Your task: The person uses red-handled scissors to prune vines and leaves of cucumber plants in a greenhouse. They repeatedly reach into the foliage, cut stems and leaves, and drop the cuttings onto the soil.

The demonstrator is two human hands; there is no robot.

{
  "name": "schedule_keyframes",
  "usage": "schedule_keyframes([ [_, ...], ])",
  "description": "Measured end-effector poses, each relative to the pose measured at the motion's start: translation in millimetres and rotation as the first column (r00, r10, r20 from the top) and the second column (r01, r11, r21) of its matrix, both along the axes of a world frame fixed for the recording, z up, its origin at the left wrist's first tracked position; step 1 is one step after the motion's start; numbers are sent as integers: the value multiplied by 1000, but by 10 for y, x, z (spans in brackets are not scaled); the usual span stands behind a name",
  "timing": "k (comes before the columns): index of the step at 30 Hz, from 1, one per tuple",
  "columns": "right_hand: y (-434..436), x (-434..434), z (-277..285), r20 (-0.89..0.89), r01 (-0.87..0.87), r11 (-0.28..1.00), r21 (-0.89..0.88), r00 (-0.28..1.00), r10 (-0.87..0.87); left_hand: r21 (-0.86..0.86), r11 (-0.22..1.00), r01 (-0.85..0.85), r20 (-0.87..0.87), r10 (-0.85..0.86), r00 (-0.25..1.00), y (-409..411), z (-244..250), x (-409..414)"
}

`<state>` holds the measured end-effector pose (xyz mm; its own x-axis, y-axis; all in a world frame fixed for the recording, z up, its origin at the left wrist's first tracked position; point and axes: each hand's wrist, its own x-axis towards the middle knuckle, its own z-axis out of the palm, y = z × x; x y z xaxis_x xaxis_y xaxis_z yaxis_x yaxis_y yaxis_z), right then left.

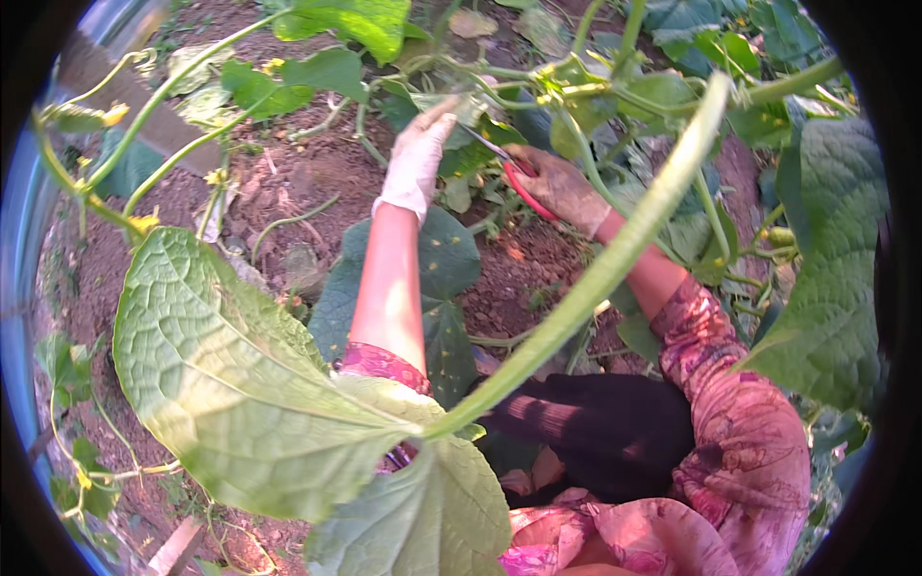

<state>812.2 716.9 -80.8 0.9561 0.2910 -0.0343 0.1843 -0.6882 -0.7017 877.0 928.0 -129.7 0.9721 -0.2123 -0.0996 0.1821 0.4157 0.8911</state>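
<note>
My right hand [558,183], in a soiled glove, is closed around the red handles of scissors [529,194]. Their narrow metal blades point up and left, towards my other hand. Wearing a pale thin glove, my left hand [419,155] reaches into the cucumber vine [518,75], among leaves and stems. Its fingertips blur into the foliage, so whether they grip a stem or leaf cannot be made out. A large pale green leaf [238,374] and its thick stalk [576,309] cross the foreground, covering part of my left sleeve.
Reddish-brown soil [310,180] lies under the plants. At the left, a small cucumber [79,119] with a yellow flower hangs near blue plastic sheeting [18,288]. Another big leaf [828,266] stands beside my right arm. A wooden piece [176,543] sits lower left.
</note>
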Motion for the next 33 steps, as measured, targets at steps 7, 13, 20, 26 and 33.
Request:
schedule_keyframes([
  [7, -198, 114, 49, -231, 139, 970, 198, 969, -92, 237, 955, -181, -163, 223, 961, 182, -69, -118],
  [13, -108, 130, 67, -130, -4, 982, -190, 991, -21, 315, 934, -169, -120, 216, 969, 211, -18, -402],
  [20, -121, 12, 20, -245, 26, 984, -174, 967, -69, 345, 923, -170, -98, 216, 972, 104, 155, -643],
  [26, 29, 113, -32, -502, 196, 977, 82, 855, -129, 413, 889, -196, -40, 233, 972, 75, 52, -708],
  [33, -31, 552, -807, 132, 114, 987, -115, 986, -98, 406, 910, -88, -136, 155, 978, -116, 114, -631],
])
